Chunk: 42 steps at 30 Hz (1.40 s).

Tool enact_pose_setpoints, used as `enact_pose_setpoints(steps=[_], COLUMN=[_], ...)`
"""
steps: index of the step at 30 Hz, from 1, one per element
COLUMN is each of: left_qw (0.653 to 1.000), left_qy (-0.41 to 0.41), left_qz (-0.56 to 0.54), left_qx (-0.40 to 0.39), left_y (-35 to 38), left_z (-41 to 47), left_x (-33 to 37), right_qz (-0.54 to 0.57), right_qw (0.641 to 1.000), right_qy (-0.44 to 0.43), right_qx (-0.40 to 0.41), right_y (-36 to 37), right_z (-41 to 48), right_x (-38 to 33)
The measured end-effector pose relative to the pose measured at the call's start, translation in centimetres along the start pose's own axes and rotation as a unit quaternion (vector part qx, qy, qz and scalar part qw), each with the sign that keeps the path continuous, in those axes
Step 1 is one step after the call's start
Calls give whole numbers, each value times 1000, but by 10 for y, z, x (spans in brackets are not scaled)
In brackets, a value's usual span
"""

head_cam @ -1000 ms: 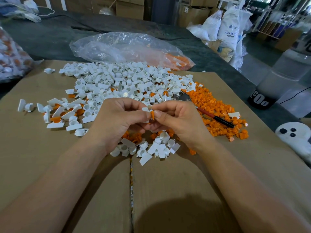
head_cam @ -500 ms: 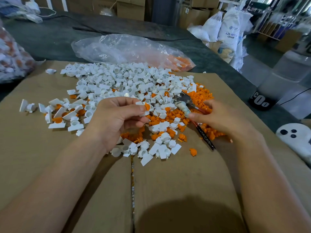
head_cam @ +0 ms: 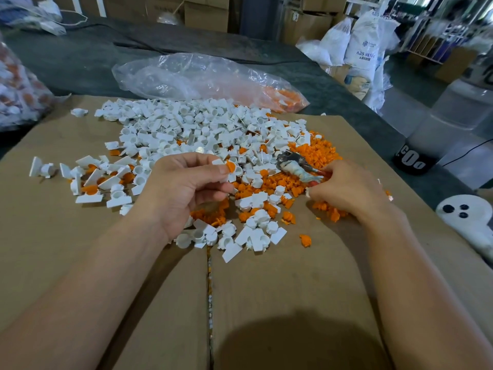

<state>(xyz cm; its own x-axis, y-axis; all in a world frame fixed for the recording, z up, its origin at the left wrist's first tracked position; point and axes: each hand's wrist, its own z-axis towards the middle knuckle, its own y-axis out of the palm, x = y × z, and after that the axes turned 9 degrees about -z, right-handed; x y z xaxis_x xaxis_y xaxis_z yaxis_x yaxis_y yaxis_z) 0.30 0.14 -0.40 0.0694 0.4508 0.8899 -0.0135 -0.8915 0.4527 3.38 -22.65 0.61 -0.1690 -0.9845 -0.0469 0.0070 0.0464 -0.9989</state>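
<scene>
White cap (head_cam: 231, 178), orange plug (head_cam: 230, 166) seated, stays pinched in my left grip (head_cam: 184, 188) above the pile (head_cam: 186, 124); my right grip (head_cam: 346, 188) has swung off, now clasping the pliers (head_cam: 296, 164), so crimping should follow.

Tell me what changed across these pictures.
The right hand left the left hand, moved right over the orange pieces and took hold of the tool by its handle, turning it. The left hand now holds the white piece with its orange insert alone. The white pile, plastic bag and cardboard stayed as they were.
</scene>
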Motion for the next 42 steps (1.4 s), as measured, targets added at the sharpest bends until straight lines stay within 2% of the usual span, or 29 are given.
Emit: enact_pose_setpoints(steps=[5,11,13,21,25,42], left_qw=[1000,1000,999,994,992,989], left_qy=[-1,13,29,97,116,141], left_qz=[-7,-1,-7,-30,-41,-18], left_qx=[-3,10,15,36,39,26], left_y=[-2,-1,-1,0,0,1], left_z=[2,4,5,8,8,9], left_x=[-3,-7,-8,-10,-10,-10], right_qz=[40,120,128,121,99,129], right_qw=[998,976,969,951,953,947], right_qy=[-29,-101,-136,-261,-274,-293], right_qx=[36,152,163,117,80,-8], right_y=[-2,-3,-2,0,3,1], right_z=[-1,-4,-8,-28,-33,-38], right_x=[0,-8,-12,-34,-40,-44])
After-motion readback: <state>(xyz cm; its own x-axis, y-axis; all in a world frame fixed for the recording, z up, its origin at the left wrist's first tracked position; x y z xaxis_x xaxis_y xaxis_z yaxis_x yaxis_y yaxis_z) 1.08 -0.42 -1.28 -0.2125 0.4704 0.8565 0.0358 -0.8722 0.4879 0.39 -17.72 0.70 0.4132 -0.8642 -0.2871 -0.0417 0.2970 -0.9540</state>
